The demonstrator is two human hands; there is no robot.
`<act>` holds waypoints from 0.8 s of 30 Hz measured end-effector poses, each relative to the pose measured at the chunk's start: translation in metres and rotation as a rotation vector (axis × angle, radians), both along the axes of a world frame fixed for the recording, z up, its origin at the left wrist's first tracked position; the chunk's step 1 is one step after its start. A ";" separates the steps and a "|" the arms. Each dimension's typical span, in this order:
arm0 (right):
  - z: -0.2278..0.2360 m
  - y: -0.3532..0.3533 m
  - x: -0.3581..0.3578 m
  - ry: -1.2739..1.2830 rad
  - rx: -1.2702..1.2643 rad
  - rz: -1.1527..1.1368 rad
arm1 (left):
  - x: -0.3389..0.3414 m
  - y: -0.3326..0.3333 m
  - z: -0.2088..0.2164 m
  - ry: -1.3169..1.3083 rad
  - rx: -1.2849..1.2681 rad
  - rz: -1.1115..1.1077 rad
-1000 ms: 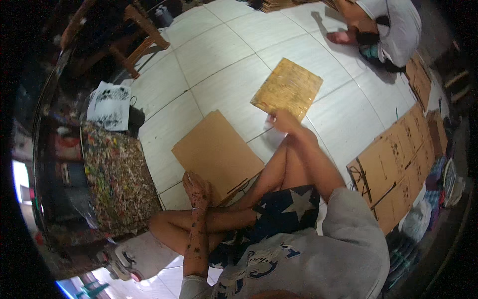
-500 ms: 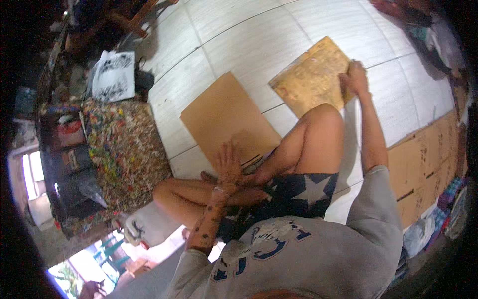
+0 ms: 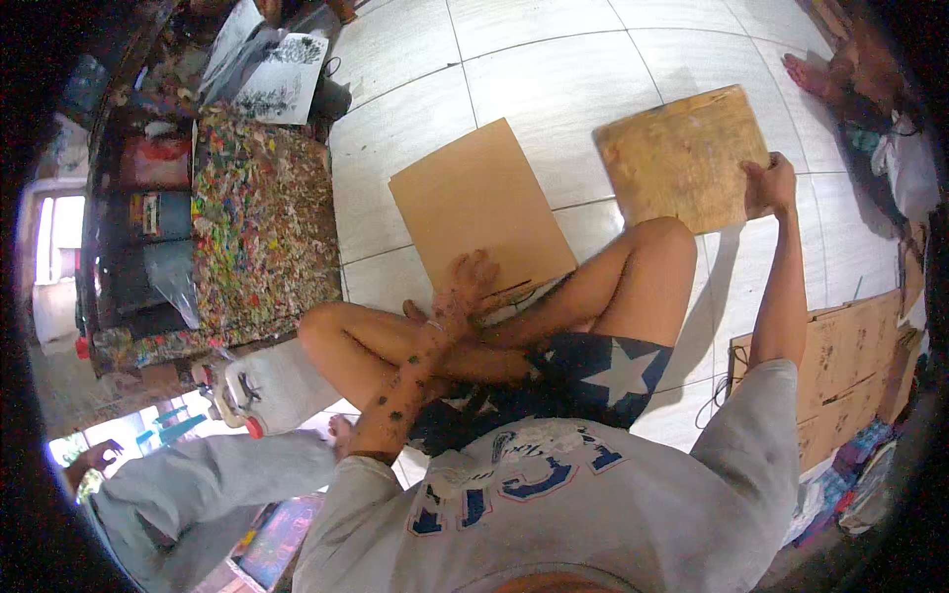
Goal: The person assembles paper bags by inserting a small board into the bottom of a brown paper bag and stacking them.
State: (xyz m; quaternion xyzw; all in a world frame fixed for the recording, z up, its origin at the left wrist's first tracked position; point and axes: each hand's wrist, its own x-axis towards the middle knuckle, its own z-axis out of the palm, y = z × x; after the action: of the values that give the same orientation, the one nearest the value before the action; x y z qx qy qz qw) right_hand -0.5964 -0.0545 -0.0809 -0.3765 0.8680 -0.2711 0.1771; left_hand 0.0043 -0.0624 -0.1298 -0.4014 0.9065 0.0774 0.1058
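Note:
A smooth tan board (image 3: 484,203), perhaps a stack of sheets, lies on the tiles before my crossed legs. My left hand (image 3: 467,282) rests on its near edge, fingers loosely bent and apart, gripping nothing that shows. To the right is a worn, yellowish wooden board (image 3: 682,153) with stains. At the end of a stretched arm, my right hand (image 3: 771,186) pinches that board's right edge, the thumb on top and the fingers mostly hidden beneath. The board looks tilted up off the floor, near my right knee.
On the left stands a table (image 3: 262,217) crusted with multicoloured paint, with printed sheets (image 3: 287,79) at its far end. Flattened cardboard (image 3: 840,366) lies to the right. A person in grey trousers (image 3: 208,484) is at lower left; another person's foot (image 3: 816,79) shows at upper right.
The wooden board has turned slightly and appears lifted in my right hand. My left hand's spread fingers have relaxed over the tan board. Grey-trousered legs have come in at lower left.

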 end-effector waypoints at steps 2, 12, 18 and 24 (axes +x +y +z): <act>0.028 0.011 -0.013 -0.035 -0.078 -0.068 | 0.010 0.002 -0.011 0.083 -0.004 0.001; 0.159 0.118 0.100 -0.366 -0.875 -0.181 | -0.006 -0.014 -0.007 0.571 0.192 0.323; 0.149 0.165 0.135 0.145 -0.373 0.048 | 0.010 0.019 -0.014 0.701 0.109 0.395; 0.114 0.165 0.174 0.230 -0.581 0.321 | -0.012 0.001 -0.023 0.814 0.113 0.358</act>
State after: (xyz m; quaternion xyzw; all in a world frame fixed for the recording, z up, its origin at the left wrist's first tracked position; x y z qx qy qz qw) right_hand -0.4228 0.1107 0.0328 -0.5709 0.6984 -0.4315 0.0041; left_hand -0.0076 -0.0616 -0.1529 -0.4822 0.7849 0.2956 -0.2530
